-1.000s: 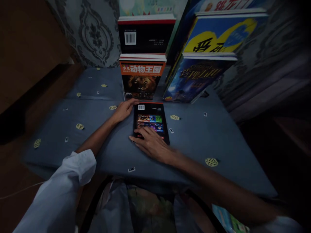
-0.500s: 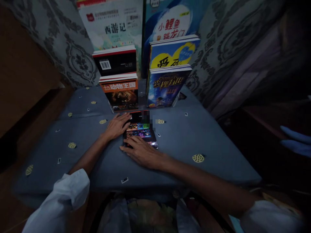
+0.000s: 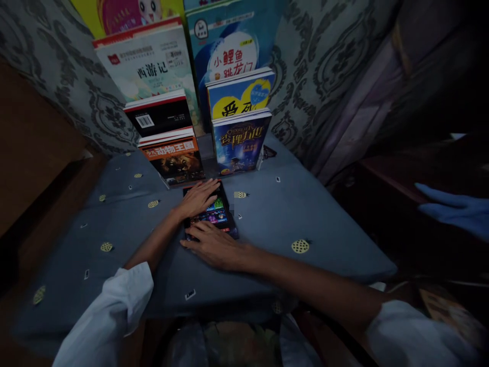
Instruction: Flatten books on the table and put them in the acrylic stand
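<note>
A dark book (image 3: pixel 216 216) with rows of small colourful pictures lies flat on the table, partly covered by both hands. My left hand (image 3: pixel 199 199) rests palm down across its upper part, fingers stretched out. At the book's lower edge is my right hand (image 3: pixel 216 247), also palm down, with its fingers spread over the cover. Neither hand grips anything. Just beyond the book stand an orange-topped book with a lion (image 3: pixel 178 164) and a blue book with gold lettering (image 3: pixel 240 145).
Behind these stand a black book with a barcode (image 3: pixel 158 120), a blue and yellow book (image 3: pixel 240 97) and taller picture books against a patterned curtain (image 3: pixel 301 66). A grey-blue cloth with pineapple prints covers the table (image 3: pixel 267 224). Something blue (image 3: pixel 454 206) lies at the right.
My left hand has slid right, from the book's upper left side to across its upper part. My right hand stays at the lower edge. The view has shifted, showing more of the tall books.
</note>
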`<state>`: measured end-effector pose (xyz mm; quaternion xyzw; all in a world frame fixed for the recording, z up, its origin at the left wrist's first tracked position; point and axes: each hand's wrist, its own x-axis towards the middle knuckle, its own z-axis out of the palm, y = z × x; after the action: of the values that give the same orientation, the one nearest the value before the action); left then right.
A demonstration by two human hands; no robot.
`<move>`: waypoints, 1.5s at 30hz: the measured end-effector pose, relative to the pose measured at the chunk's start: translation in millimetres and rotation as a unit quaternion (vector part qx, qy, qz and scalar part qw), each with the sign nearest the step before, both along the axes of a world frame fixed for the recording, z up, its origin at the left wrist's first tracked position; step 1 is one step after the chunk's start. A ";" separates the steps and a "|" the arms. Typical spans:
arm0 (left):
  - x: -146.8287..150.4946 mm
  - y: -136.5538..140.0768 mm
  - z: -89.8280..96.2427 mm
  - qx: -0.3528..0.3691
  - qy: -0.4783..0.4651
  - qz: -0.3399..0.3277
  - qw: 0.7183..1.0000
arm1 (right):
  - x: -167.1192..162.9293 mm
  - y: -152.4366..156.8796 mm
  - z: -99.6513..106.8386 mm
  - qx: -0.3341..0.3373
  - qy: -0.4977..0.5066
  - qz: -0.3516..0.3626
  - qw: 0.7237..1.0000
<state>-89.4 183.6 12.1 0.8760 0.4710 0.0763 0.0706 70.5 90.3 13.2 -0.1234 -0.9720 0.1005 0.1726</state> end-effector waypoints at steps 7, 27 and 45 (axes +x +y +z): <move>0.3 -2.3 -2.0 0.015 -0.008 0.013 1.000 | 6.0 14.7 -4.6 -0.142 0.143 0.011 0.979; 5.6 -10.7 1.5 0.012 0.016 0.012 1.000 | 42.6 132.4 -33.8 -0.161 0.138 -0.235 0.949; 37.5 -91.9 10.4 -0.061 0.009 -0.120 0.991 | 41.3 126.0 -30.9 -0.148 0.130 -0.247 0.949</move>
<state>-51.9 91.7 22.5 0.9210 0.3668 0.0305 0.1277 111.8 216.4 -17.6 -0.3699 -0.8542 0.2130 0.2969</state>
